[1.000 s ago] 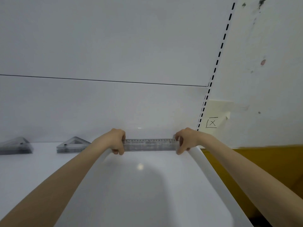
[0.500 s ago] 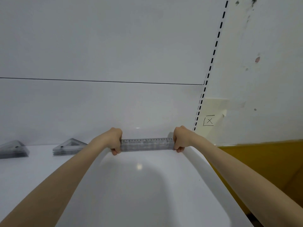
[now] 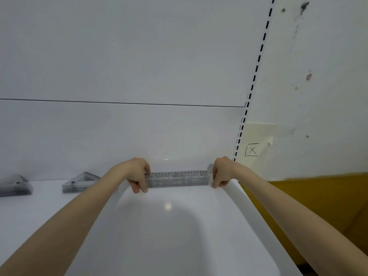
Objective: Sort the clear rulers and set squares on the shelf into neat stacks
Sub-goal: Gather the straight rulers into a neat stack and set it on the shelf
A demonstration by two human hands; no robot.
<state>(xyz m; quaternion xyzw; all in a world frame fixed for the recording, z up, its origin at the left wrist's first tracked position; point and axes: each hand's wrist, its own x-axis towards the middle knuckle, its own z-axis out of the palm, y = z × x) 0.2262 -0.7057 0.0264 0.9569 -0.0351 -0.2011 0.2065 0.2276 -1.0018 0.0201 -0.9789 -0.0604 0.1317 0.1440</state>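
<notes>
Head view: left hand [image 3: 137, 174] and right hand [image 3: 222, 172] still pinch, fingers [image 3: 143, 188] curled, both ends of the clear plastic ruler stack [image 3: 177, 179] at the white shelf's [image 3: 179, 236] back right, barely shifted, so squaring-up looks nearly done.

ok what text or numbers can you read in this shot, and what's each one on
"X" in a hand-drawn box: on the cream note stuck to the wall.
Scale digits along the top edge of the rulers, gripped at the ends by the left hand and right hand: too small to read surely.
Fine print under that scale: blurred.
Set squares: nothing readable.
</notes>
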